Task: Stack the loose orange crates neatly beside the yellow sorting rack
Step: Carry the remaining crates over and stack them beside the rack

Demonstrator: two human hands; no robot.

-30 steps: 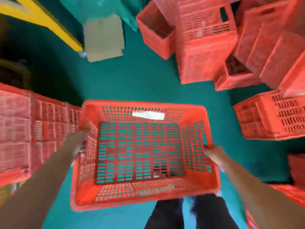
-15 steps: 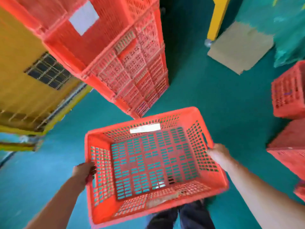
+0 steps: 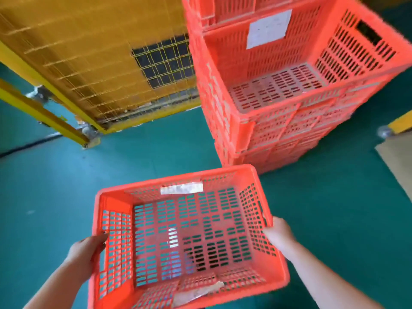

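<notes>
My left grip [image 3: 89, 248] and right grip [image 3: 278, 233] each clasp one side of the crate [image 3: 185, 237]; stack [image 3: 278, 121] just ahead, rack [image 3: 100, 52] ahead-left

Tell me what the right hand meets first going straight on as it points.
The right hand points into the side wall of the carried crate, which it grips, so that wall comes first. Depth beyond it is unclear.

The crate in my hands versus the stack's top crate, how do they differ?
The carried crate hangs in the air, gripped by the left hand and right hand; the top crate rests on the stack. The carried crate's label is a narrow strip; the top crate's label is a larger rectangle. Both are orange, slotted and empty.
</notes>
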